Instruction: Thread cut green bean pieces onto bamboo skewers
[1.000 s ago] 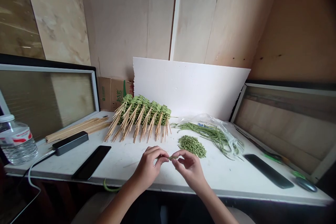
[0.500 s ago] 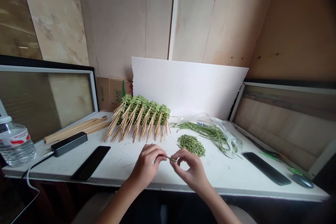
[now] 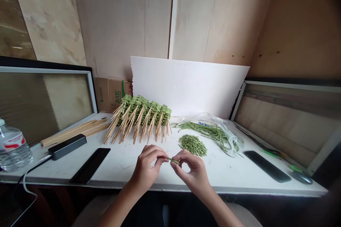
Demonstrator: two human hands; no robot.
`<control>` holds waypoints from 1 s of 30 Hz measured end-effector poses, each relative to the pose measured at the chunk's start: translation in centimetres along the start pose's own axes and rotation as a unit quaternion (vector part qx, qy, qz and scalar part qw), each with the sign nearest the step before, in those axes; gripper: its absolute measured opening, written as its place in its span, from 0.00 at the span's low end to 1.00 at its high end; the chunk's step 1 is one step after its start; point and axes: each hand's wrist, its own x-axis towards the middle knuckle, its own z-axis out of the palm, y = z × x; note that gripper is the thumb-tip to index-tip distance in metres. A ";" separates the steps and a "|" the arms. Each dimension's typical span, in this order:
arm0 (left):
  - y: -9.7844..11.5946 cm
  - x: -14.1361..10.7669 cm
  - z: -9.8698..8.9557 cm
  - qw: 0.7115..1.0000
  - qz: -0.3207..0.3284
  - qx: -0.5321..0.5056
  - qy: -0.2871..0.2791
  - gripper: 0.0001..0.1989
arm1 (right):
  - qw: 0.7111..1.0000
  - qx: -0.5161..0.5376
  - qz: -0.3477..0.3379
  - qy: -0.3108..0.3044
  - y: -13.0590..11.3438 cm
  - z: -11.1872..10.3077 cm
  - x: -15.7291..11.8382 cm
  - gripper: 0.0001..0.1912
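Observation:
A short green bean piece is pinched between my two hands above the front of the white table. My left hand holds its left end, and my right hand grips its right end with thumb and finger. Beyond my right hand lies a heap of cut bean pieces. Long whole green beans rest partly in a clear plastic bag behind that heap. Stacked skewers of bean pieces stand at the back, their bare stick ends pointing forward.
Loose wooden sticks, a black box with a cable, a black phone and a water bottle are on the left. At the right lie a dark flat object and a mouse. A white board stands behind.
The view has shifted slightly, so the scene sits a little further left. Both hands keep their pinch on the bean piece, which shows slightly more of its length.

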 end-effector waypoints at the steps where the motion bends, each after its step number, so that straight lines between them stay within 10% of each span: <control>1: 0.2 0.1 -0.1 1.000 0.003 -0.011 0.005 0.06 | 1.000 0.004 -0.005 0.006 -0.3 0.1 0.0 0.03; 30: 2.6 0.8 -1.0 0.995 0.062 -0.076 0.031 0.12 | 0.992 0.005 -0.126 0.027 -3.9 0.5 -0.5 0.14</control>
